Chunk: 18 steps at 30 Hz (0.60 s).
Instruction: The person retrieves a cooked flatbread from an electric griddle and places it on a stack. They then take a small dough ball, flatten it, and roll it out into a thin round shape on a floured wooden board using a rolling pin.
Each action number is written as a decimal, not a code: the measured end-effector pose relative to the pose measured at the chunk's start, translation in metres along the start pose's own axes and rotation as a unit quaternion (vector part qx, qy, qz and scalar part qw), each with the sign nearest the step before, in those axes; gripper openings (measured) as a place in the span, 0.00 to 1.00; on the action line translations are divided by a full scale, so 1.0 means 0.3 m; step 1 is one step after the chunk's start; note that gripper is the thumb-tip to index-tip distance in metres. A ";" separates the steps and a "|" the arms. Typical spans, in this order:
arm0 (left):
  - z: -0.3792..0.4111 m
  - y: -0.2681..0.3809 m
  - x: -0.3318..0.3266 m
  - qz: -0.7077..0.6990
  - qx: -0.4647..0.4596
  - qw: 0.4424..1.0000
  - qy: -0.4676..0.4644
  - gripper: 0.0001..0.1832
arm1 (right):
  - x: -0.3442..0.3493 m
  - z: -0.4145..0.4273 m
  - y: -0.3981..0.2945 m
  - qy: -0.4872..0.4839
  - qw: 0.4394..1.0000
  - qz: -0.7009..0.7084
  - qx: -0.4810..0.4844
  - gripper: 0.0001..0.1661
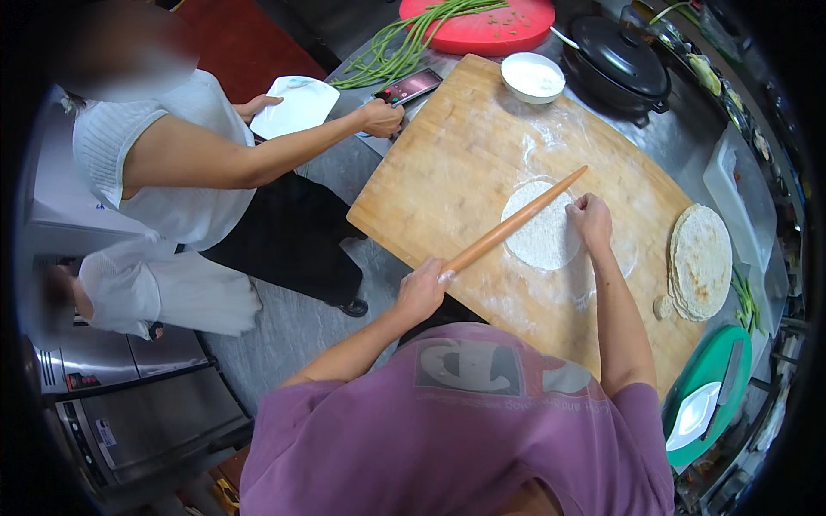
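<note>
My left hand [423,288] is closed around the thick near end of a tapered wooden rolling pin [510,227]. The pin lies slantwise across a round, floured sheet of dough [547,238] on a large wooden board [426,187]. At the dough's right edge is my right hand [590,219], its fingers curled; whether they pinch the dough I cannot tell. A white bowl of flour [533,78] sits at the board's far edge. On the right of the board lies a stack of flat rounds [701,263], beside a small lump of dough [663,307].
Across the board's left corner, a person holds a white plate [293,106] and reaches to a phone [413,87]. Long green beans [393,55] lie partly on a red board [484,29]. A lidded black pot [616,64] stands far right; a green board [729,367] holds a knife and dish.
</note>
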<state>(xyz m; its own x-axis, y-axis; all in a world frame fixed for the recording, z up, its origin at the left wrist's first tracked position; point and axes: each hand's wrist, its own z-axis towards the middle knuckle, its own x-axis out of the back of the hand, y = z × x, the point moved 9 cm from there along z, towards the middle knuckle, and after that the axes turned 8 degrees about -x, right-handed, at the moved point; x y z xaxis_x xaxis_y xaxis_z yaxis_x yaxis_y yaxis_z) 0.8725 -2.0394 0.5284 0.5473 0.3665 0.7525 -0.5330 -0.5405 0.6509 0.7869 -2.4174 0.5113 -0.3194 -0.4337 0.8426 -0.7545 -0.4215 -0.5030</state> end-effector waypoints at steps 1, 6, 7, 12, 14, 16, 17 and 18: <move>-0.017 -0.005 0.000 -0.009 0.002 1.000 0.008 0.15 | -0.008 0.005 -0.003 -0.007 1.000 -0.008 0.002 0.14; -0.031 -0.033 -0.026 -0.020 0.002 1.000 0.013 0.14 | -0.002 -0.019 -0.033 0.054 0.998 -0.014 0.011 0.11; -0.026 -0.040 -0.028 -0.021 0.002 1.000 0.010 0.14 | -0.001 -0.018 -0.030 0.066 0.998 -0.009 0.002 0.11; 0.002 -0.066 -0.030 -0.052 -0.011 0.999 -0.003 0.14 | -0.052 0.049 0.062 -0.015 0.999 0.024 -0.027 0.12; 0.005 -0.068 -0.027 -0.069 -0.015 0.997 -0.009 0.14 | -0.042 0.045 0.074 -0.006 0.998 0.054 -0.019 0.12; 0.003 -0.049 -0.022 -0.089 -0.026 0.996 -0.003 0.13 | 0.000 0.023 0.092 0.020 0.994 0.106 -0.010 0.12; 0.009 -0.045 -0.018 -0.079 -0.032 0.996 -0.011 0.13 | 0.014 0.016 0.128 0.033 0.989 0.138 -0.048 0.12; 0.013 -0.033 -0.024 -0.070 -0.040 0.996 -0.024 0.13 | 0.035 -0.006 0.190 0.050 0.980 0.169 -0.093 0.12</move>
<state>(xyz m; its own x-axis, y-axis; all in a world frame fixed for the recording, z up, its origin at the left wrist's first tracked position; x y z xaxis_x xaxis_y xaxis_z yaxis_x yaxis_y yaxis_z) 0.8764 -2.0395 0.5160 0.6491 0.3959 0.6495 -0.4982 -0.4239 0.7563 0.7395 -2.4447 0.4919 -0.6164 -0.4399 0.6531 -0.6844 -0.1108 -0.7206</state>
